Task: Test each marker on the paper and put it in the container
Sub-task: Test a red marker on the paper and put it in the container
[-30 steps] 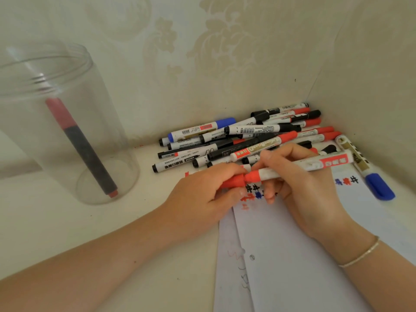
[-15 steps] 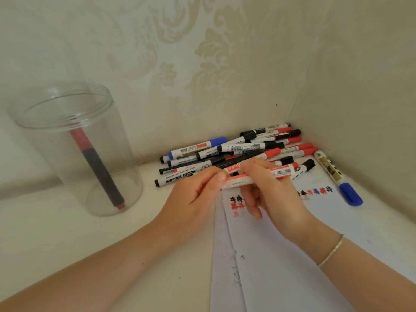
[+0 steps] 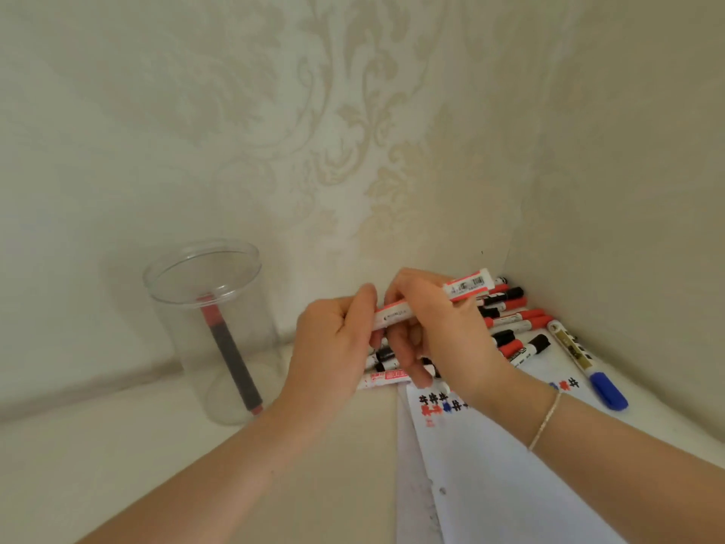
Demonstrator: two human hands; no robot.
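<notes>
Your left hand (image 3: 333, 343) and your right hand (image 3: 443, 327) both grip the same red-and-white marker (image 3: 396, 314), with fingers curled around it, and hold it above the pile of markers (image 3: 510, 323) in the corner. The clear plastic container (image 3: 214, 331) stands to the left, well apart, with one red-and-black marker (image 3: 229, 353) leaning inside. The paper (image 3: 490, 465) with test marks lies under your right wrist.

Wallpaper (image 3: 353, 131) is cream with a pale damask leaf pattern. The jar (image 3: 208, 308) is clear, holding a black marker (image 3: 231, 359) with red ends. The marker pile (image 3: 510, 320) is white with red or black caps, one blue-capped marker (image 3: 606, 388) far right. White paper (image 3: 510, 484) has red, black and blue scribbles (image 3: 435, 404).
</notes>
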